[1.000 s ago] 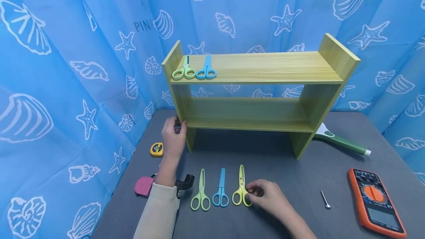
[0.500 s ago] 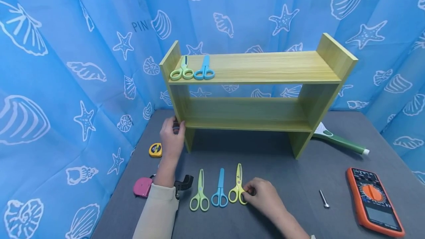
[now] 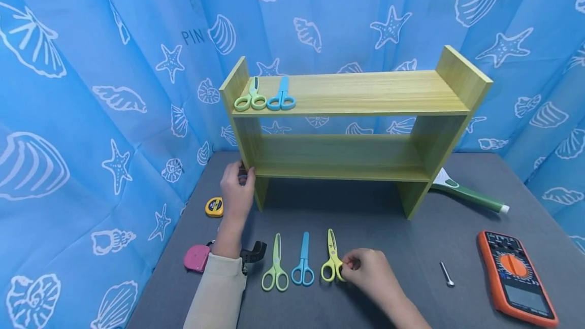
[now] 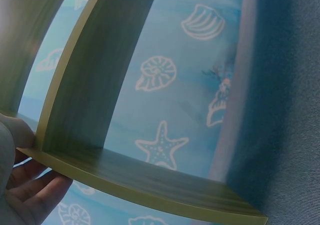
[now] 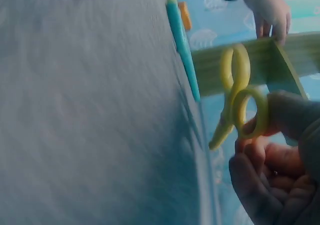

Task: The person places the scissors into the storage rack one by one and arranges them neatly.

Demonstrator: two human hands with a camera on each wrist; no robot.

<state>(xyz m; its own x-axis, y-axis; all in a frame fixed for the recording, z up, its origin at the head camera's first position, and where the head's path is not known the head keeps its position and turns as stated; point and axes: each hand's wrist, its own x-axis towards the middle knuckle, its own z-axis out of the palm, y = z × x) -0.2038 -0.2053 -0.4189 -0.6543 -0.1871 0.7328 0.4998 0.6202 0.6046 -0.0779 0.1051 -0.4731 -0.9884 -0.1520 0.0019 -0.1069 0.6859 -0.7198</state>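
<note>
At the left side panel of the wooden shelf [image 3: 343, 151], my left hand [image 3: 236, 189] grips the upright, thumb on one face and fingers on the other, as the left wrist view shows. My right hand [image 3: 372, 273] pinches one handle loop of the yellow scissors [image 3: 332, 255]. In the right wrist view these scissors [image 5: 240, 97] look raised off the table. Left of them, blue scissors [image 3: 303, 263] and green scissors [image 3: 275, 265] lie on the table, blades pointing at the shelf. Another green pair [image 3: 251, 96] and another blue pair [image 3: 282, 96] rest on the top board's left end.
A yellow tape measure [image 3: 214, 207] and a pink one [image 3: 197, 258] lie on the left. On the right are a bolt [image 3: 447, 274], an orange multimeter [image 3: 516, 275] and a green-handled tool [image 3: 470, 197], partly hidden by the shelf. A blue shell-print curtain [image 3: 114, 131] hangs behind.
The yellow scissors went slightly left with my right hand, then back right, and a shadow now shows under the handles. My left hand stays on the shelf panel.
</note>
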